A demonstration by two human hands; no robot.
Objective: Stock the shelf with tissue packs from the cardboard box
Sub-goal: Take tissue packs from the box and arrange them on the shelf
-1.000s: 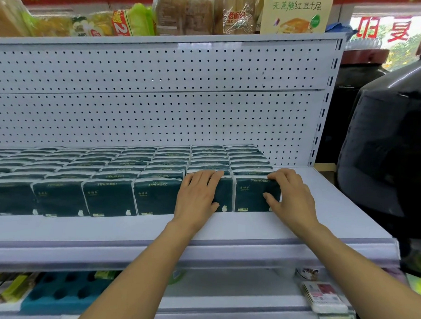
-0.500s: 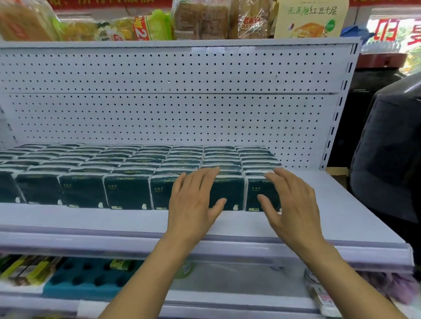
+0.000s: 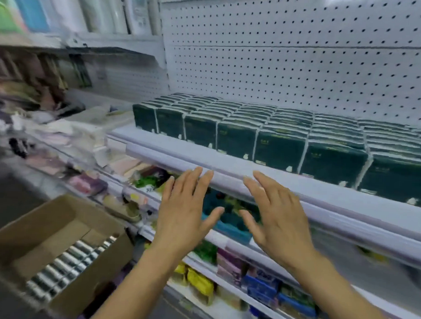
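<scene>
Dark green tissue packs [image 3: 279, 138] stand in several tight rows on the white shelf [image 3: 204, 156], under the pegboard back wall. An open cardboard box [image 3: 58, 247] sits low at the left, with a row of tissue packs [image 3: 65, 268] standing inside it. My left hand [image 3: 183, 211] and my right hand [image 3: 276, 216] hover side by side in front of the shelf's front edge, below the packs. Both hands have their fingers spread straight and hold nothing. The picture is blurred by motion.
Lower shelves [image 3: 224, 274] under my hands carry coloured packets and a blue tray. A neighbouring shelf unit [image 3: 50, 134] at the left holds mixed goods. Rolled goods [image 3: 97, 9] stand on the top shelf at upper left.
Both hands have left the front packs and drawn back and down from the shelf. My view has swung left and down, bringing the cardboard box into sight.
</scene>
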